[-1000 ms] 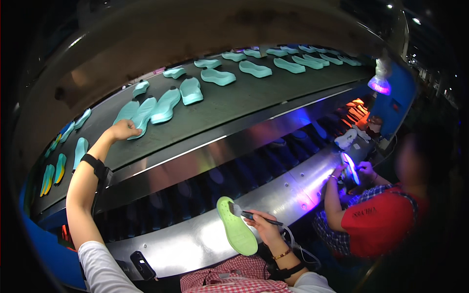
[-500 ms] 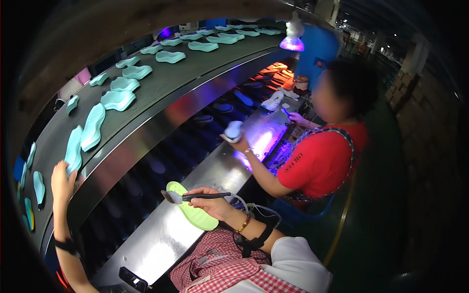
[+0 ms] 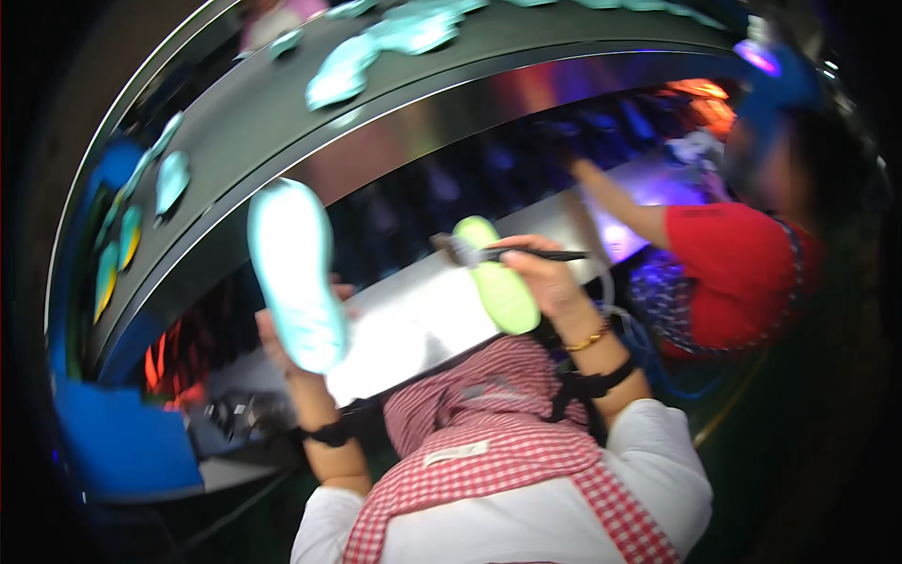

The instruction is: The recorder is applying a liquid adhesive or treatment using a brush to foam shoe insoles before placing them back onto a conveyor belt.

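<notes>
In my left hand (image 3: 274, 343) is a pale turquoise shoe sole (image 3: 293, 263), held up nearly upright over the metal ledge, with my fingers closed round its lower end. My right hand (image 3: 550, 282) grips a brush (image 3: 566, 255) by its black handle, the bristles pointing left. Below the brush, a yellow-green sole-shaped piece (image 3: 507, 299) appears to lie on the shiny metal ledge (image 3: 404, 329) in front of me. Motion blurs the turquoise sole and part of my left hand.
A dark conveyor belt (image 3: 235, 150) carries several turquoise soles beyond the ledge. Dark rollers with soles run below it. At the right sits a co-worker in a red shirt (image 3: 742, 273), one arm stretched toward the rollers. A blue panel (image 3: 127, 437) stands at the left.
My left hand has brought a turquoise sole from the belt back over the ledge. My right hand still grips the brush. The view has turned left, and the co-worker's arm reaches farther out.
</notes>
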Motion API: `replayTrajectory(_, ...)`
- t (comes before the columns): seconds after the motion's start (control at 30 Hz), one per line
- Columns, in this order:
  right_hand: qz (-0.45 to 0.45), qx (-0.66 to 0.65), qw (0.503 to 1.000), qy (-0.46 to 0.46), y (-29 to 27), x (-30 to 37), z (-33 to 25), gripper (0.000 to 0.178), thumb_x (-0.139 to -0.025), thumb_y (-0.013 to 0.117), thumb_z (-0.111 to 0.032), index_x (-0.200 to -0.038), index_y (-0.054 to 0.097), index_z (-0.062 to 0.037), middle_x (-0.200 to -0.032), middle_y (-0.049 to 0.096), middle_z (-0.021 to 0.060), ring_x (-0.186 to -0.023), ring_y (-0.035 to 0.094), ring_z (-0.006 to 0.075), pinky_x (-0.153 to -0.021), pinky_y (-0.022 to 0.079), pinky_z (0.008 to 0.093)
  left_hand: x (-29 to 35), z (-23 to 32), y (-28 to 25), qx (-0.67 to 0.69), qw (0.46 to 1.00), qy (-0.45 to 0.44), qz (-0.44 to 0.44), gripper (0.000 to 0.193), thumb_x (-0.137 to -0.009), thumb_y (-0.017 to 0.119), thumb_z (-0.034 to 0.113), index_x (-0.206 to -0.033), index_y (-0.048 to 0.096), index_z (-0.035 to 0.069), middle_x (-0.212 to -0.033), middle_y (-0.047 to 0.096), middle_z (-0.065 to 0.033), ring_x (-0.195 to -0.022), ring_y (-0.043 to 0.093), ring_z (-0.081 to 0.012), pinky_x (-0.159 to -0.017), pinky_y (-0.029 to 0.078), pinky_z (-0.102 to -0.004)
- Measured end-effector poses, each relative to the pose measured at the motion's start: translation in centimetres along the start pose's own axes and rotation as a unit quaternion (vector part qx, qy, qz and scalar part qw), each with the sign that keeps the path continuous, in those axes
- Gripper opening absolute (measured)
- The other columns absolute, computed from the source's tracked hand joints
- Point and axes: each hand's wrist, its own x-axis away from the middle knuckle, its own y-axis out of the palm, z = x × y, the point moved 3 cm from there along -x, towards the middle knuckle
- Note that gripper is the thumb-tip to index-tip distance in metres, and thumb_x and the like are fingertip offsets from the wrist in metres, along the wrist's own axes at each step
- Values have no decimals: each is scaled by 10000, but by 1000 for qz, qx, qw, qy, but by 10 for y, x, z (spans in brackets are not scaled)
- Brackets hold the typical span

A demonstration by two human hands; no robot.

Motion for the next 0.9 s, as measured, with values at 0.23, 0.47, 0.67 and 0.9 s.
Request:
replayTrajectory(0.23, -49, 20, 998, 36, 26, -6, 29, 230, -823, 577, 15, -1050, 605, 38, -1018, 649, 157, -924, 637, 220, -860, 509, 333, 27, -123, 7, 167, 974, -122, 96, 799, -851, 449, 594, -1392, 298, 26, -1361, 396, -237, -1190, 474, -357, -1011, 374, -499)
replayTrajectory(0.47, -86, 122, 986, 77, 48, -4, 50, 236, -802, 653, -48, -1030, 638, 12, -915, 675, 104, -821, 648, 154, -741, 527, 267, 14, -134, -12, 249, 955, -117, 108, 780, -834, 338, 703, -1399, 345, 165, -1344, 449, -145, -1178, 466, -389, -985, 324, -609)
replayTrajectory(0.67, 22, 142, 989, -31, 46, 9, 38, 264, -673, 730, -87, -916, 682, 1, -767, 668, 65, -676, 613, 116, -612, 486, 243, -15, -151, -10, 211, 952, -215, 52, 673, -891, 428, 488, -1416, 298, 88, -1424, 359, -136, -1289, 376, -311, -1080, 249, -490)
replayTrajectory(0.9, 68, 73, 994, -42, 35, 18, 22, 192, -690, 704, -49, -870, 656, -2, -720, 627, 75, -652, 581, 143, -458, 425, 256, -49, -157, 19, 136, 945, -267, 133, 673, -889, 443, 430, -1421, 261, 61, -1449, 302, -143, -1309, 335, -324, -1086, 230, -485)
